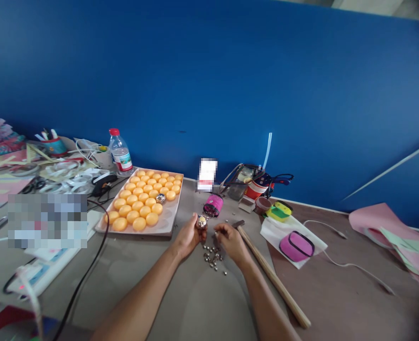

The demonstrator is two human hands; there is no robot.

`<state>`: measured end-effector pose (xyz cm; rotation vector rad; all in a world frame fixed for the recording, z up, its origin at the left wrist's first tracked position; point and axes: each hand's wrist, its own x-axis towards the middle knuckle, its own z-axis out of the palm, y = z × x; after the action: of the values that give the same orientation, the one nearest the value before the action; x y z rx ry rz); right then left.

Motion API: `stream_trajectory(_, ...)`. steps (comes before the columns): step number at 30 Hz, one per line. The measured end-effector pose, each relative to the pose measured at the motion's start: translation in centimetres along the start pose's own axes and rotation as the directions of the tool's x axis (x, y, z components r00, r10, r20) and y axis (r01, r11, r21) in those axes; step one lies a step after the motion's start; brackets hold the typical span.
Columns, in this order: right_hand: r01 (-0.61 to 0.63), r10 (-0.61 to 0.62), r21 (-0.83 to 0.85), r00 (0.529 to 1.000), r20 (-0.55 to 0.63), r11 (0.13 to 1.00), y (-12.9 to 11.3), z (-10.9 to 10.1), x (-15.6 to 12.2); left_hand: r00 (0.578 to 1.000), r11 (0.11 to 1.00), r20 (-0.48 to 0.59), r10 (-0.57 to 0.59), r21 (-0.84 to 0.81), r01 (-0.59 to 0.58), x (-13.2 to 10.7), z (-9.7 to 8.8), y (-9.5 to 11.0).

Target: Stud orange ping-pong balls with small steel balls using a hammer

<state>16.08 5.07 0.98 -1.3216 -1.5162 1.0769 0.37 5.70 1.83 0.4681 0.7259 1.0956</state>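
Note:
My left hand (190, 237) is closed round a small ball (202, 221), which shows pale orange in the middle and shiny silver pieces round it. Just to its right, my right hand (229, 240) has its thumb and fingers pinched together; whatever sits at the fingertips is too small to make out. Between and below the two hands, several loose silver metal beads (213, 258) are scattered on the grey table. Beyond the hands a pink pouch (213, 205) lies with its dark-rimmed opening towards me.
At left, a tray (170, 229) holds several orange balls (137, 206) and one silver-covered ball (160, 198). A hammer (273, 277) lies beside my right forearm. A pink and black item (296, 246) rests on white paper. Bottle (120, 151), power strip (58, 258) and cables stand around.

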Motion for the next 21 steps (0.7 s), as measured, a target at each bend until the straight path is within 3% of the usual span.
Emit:
stream_trajectory(5, -0.107, 0.120, 0.273, 0.992, -0.032, 0.956, 0.0, 0.1, 0.1, 0.998, 0.998, 0.060, 0.028, 0.057, -0.032, 0.2, -0.4, -0.5)
stream_trajectory(11, -0.135, 0.115, 0.525, 0.991, 0.071, 0.840, -1.0, 0.1, -0.4, 0.992, 0.989, 0.106, 0.064, 0.126, -0.078, -0.1, -0.1, -0.6)
stream_trajectory(15, -0.127, 0.087, 0.564, 0.991, 0.097, 0.816, -1.4, 0.3, -0.6, 0.986, 0.970, 0.148, 0.077, 0.219, -0.109, -0.3, 0.1, -0.8)
stream_trajectory(21, -0.107, 0.075, 0.499, 0.994, 0.085, 0.860, -1.2, 0.8, -0.6, 0.972, 0.948, 0.212, 0.097, 0.277, -0.155, -0.1, -0.3, -1.2)
